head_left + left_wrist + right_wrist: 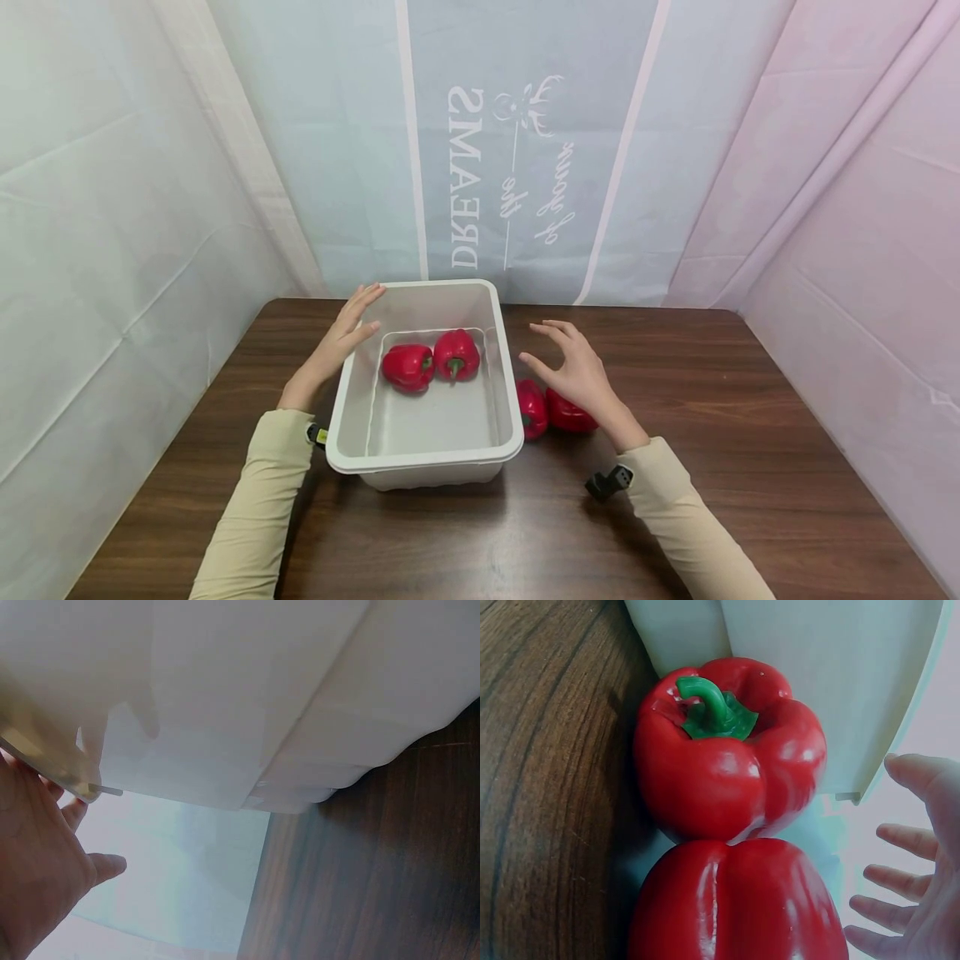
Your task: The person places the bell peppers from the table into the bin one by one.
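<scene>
A white plastic tub (pixel 424 459) stands on the table with two red bell peppers inside, the left pepper (pixel 408 367) on its side and the right pepper (pixel 457 354) with its green stem toward me. My left hand (pixel 337 337) is at the tub's left rim, fingers extended, fingertips right at the far left edge. Over the table to the tub's right, my right hand (pixel 573 367) has its fingers spread and holds nothing. Beneath it two more red peppers lie side by side, one pepper (pixel 727 765) close against the tub wall and another pepper (pixel 739 907) beside it, partly hidden by the hand in the head view.
The dark wooden table (pixel 720 400) extends on both sides of the tub. A pale blue curtain (pixel 360 150) with white lettering hangs behind its far edge, and white cloth walls flank the sides. Each wrist wears a small black camera, like the right wrist camera (pixel 609 482).
</scene>
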`<state>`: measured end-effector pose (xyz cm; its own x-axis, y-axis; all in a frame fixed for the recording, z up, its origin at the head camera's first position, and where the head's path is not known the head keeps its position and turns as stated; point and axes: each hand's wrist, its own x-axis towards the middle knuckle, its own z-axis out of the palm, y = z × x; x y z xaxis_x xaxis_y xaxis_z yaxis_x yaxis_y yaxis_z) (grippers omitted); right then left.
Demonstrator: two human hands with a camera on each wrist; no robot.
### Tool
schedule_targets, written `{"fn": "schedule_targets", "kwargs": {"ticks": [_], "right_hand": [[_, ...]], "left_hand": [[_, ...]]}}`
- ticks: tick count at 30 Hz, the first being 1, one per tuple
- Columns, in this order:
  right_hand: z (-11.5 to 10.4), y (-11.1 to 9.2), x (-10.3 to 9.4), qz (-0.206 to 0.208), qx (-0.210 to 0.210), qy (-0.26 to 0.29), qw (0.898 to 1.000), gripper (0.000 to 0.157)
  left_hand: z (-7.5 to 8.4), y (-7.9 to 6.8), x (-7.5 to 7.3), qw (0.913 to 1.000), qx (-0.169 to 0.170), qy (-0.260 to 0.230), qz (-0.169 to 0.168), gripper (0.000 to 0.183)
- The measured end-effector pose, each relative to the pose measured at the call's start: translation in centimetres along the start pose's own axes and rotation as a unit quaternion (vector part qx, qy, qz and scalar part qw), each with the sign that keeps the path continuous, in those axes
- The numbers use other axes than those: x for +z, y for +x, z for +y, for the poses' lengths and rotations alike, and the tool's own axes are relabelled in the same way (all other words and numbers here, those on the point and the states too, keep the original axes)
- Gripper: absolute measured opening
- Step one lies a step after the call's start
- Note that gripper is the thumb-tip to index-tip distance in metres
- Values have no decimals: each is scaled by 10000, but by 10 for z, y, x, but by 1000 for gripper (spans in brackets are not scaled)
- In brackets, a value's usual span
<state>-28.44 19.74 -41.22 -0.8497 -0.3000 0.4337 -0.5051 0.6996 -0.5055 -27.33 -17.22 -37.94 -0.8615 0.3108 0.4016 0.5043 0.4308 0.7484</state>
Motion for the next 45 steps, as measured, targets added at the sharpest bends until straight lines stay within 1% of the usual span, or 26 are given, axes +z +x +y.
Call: {"fn": "schedule_targets", "kwargs": {"ticks": [10, 15, 30, 40, 45], "right_hand": [[3, -4, -2, -184, 165, -17, 9997, 56], [4, -6, -3, -264, 247, -39, 9993, 57], [11, -11, 1, -124, 193, -153, 9996, 55], [13, -16, 1, -251, 335, -159, 9990, 54], [16, -19, 2, -261, 305, -99, 9991, 54]], "left_hand": [[1, 0, 0, 10000, -79, -38, -17, 53], [0, 0, -1, 10000, -49, -5, -9, 52], [-1, 1, 0, 10000, 67, -15, 20, 52], [-2, 2, 0, 10000, 95, 2, 30, 51], [-3, 1, 0, 10000, 85, -1, 31, 51]]}}
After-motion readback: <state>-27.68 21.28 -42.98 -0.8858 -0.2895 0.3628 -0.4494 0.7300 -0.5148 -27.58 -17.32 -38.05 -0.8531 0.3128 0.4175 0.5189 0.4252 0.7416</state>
